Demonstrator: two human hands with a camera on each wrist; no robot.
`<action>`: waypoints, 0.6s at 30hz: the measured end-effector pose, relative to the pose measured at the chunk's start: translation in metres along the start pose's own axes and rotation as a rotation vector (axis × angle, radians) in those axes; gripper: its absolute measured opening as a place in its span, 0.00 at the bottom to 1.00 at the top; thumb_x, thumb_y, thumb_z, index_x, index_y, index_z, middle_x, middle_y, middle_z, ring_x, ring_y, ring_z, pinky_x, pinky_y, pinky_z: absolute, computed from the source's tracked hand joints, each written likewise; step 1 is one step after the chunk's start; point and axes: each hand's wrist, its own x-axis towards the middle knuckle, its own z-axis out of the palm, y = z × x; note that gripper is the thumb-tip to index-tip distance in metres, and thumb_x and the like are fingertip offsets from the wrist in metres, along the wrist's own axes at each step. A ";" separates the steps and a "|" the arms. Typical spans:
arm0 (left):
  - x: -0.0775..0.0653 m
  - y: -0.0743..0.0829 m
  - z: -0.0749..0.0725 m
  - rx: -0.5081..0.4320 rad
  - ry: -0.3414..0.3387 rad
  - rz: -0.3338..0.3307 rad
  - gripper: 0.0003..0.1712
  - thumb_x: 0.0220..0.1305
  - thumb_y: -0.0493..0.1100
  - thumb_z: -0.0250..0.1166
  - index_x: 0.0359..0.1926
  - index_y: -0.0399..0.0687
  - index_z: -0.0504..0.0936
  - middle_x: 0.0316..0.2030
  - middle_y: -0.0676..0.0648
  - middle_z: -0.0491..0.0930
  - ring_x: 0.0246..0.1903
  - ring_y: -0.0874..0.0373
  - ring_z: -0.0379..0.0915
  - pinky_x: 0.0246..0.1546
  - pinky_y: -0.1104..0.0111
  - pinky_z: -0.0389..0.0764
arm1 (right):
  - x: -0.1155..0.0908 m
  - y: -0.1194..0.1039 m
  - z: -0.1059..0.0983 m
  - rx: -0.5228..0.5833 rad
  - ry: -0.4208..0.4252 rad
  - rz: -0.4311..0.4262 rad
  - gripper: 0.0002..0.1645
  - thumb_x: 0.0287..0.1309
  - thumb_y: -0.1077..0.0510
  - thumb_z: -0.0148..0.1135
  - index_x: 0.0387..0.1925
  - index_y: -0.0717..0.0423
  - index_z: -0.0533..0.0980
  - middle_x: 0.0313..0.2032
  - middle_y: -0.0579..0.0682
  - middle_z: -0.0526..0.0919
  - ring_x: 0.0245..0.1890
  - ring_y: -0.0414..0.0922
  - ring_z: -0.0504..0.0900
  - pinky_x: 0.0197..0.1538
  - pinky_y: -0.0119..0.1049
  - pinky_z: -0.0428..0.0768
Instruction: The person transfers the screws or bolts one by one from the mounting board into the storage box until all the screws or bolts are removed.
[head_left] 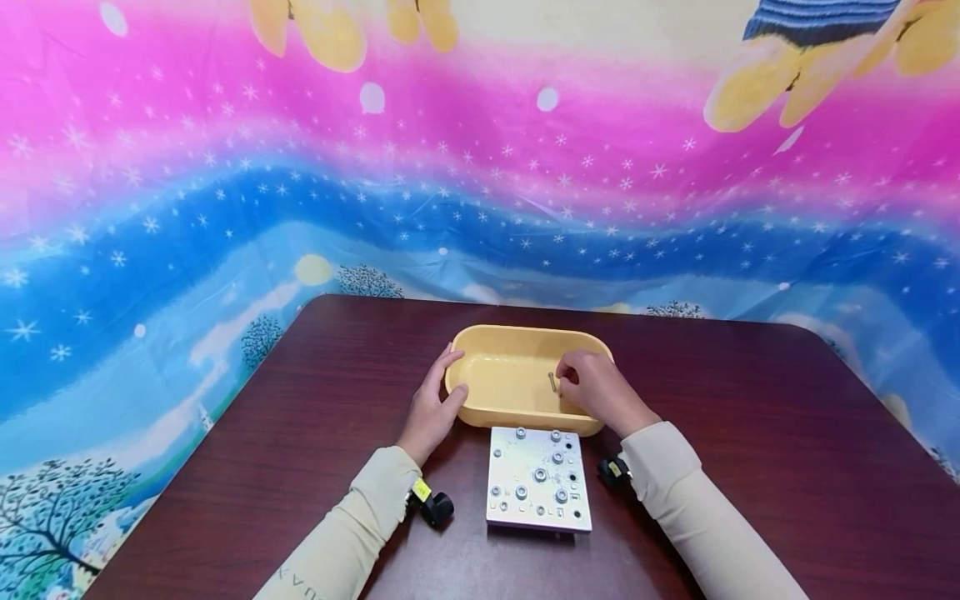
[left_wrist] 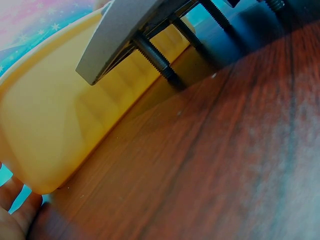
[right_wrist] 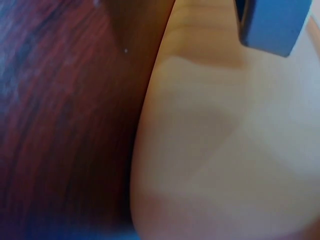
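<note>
A yellow plastic tray [head_left: 517,419] with rounded ends stands on the table. My left hand [head_left: 432,406] holds its left end, thumb over the rim and fingers along the outside. My right hand [head_left: 596,387] reaches into the tray's right side with curled fingers pointing down. Right beside those fingertips is a small bolt [head_left: 552,382]; I cannot tell whether the fingers pinch one. In front of the tray sits a silver metal plate [head_left: 525,467] with several socket-head bolts and a few dark holes. Threaded shanks [left_wrist: 152,54] stick out below the plate in the left wrist view.
The dark red wood-grain table [head_left: 360,367] extends around the tray and plate. Black wrist cameras [head_left: 437,507] stick out from both cuffs, one on each side of the plate. A colourful printed cloth [head_left: 450,167] hangs behind the table.
</note>
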 end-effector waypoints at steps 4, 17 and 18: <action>0.000 0.000 0.000 -0.007 -0.001 0.001 0.30 0.65 0.42 0.57 0.68 0.56 0.67 0.72 0.59 0.55 0.71 0.62 0.48 0.68 0.57 0.55 | 0.000 0.000 0.001 -0.003 0.004 -0.008 0.02 0.51 0.66 0.65 0.28 0.57 0.80 0.28 0.47 0.78 0.30 0.45 0.74 0.36 0.39 0.75; 0.000 0.000 0.000 -0.005 0.003 0.003 0.29 0.66 0.40 0.57 0.68 0.58 0.68 0.72 0.60 0.55 0.70 0.63 0.49 0.68 0.59 0.56 | 0.000 0.001 0.000 -0.005 -0.001 0.006 0.03 0.50 0.66 0.65 0.28 0.57 0.80 0.28 0.47 0.79 0.30 0.45 0.74 0.36 0.39 0.75; 0.001 -0.001 0.000 -0.004 0.004 0.003 0.29 0.66 0.40 0.57 0.68 0.59 0.68 0.72 0.61 0.55 0.70 0.63 0.49 0.68 0.59 0.56 | 0.000 0.001 0.000 -0.007 0.001 0.006 0.03 0.50 0.66 0.65 0.28 0.57 0.80 0.28 0.47 0.79 0.30 0.45 0.74 0.36 0.39 0.75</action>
